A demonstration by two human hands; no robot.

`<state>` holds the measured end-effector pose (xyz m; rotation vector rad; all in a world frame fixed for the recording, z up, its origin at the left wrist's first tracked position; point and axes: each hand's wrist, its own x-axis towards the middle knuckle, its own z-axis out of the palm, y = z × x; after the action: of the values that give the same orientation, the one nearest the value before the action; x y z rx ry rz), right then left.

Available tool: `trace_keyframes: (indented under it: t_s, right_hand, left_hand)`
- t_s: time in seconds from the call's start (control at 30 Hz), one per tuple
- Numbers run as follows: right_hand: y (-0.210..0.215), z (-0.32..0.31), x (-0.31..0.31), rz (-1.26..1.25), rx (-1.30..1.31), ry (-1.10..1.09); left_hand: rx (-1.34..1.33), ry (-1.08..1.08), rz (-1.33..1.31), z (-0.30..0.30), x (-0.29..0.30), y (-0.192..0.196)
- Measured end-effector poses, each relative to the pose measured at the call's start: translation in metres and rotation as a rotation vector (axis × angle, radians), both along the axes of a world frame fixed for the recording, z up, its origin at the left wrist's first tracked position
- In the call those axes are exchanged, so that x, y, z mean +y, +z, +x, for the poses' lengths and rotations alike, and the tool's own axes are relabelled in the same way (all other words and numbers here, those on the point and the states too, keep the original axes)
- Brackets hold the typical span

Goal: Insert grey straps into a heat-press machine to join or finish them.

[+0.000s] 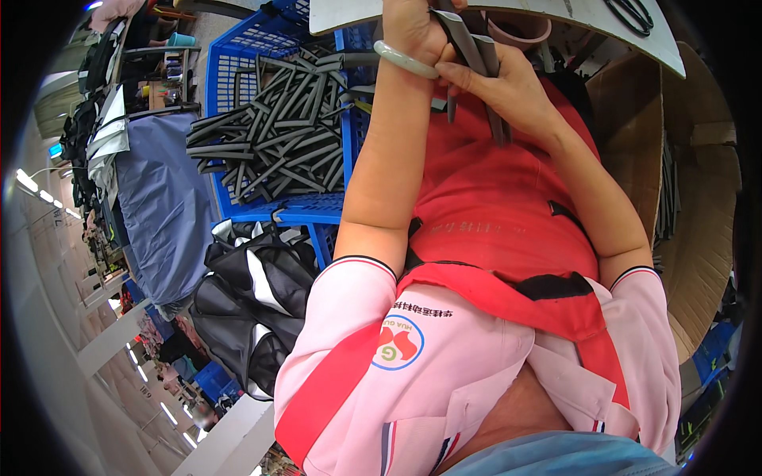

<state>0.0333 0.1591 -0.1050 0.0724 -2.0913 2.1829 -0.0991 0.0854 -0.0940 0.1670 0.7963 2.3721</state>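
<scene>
In front of the red apron, my right hand (pixel 512 89) is closed around a few grey foam strips (pixel 468 51), thumb pressed toward their lower part. The strips point up and down, and their lower ends hang over the apron. My left hand (pixel 414 33), with a pale bangle at its wrist, is right beside them at the upper edge. Its fingers are partly cut off by the frame, and they appear to touch the strips' upper ends; I cannot make out its grip. To the left, a blue plastic crate (pixel 278 215) holds a heap of similar grey strips (pixel 278 131).
A white tabletop (pixel 556 9) with black-handled scissors (pixel 632 14) lies ahead. An open cardboard box (pixel 635 135) stands at the right, with more strips inside. Black-and-white fabric (pixel 254 305) is piled below the crate. A pink tub (pixel 520 32) shows under the table.
</scene>
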Motion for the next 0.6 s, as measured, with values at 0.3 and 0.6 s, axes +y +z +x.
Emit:
trace_keyframes:
  t_s: [0.3, 0.6]
  right_hand:
    - [0.028, 0.007, -0.006, 0.118, -0.051, -0.031]
    - [0.019, 0.006, -0.005, 0.079, -0.061, -0.032]
  left_hand:
    - [0.276, 0.076, -0.275, -0.002, 0.002, -0.016]
    - [0.365, 0.128, -0.354, 0.011, 0.004, -0.011]
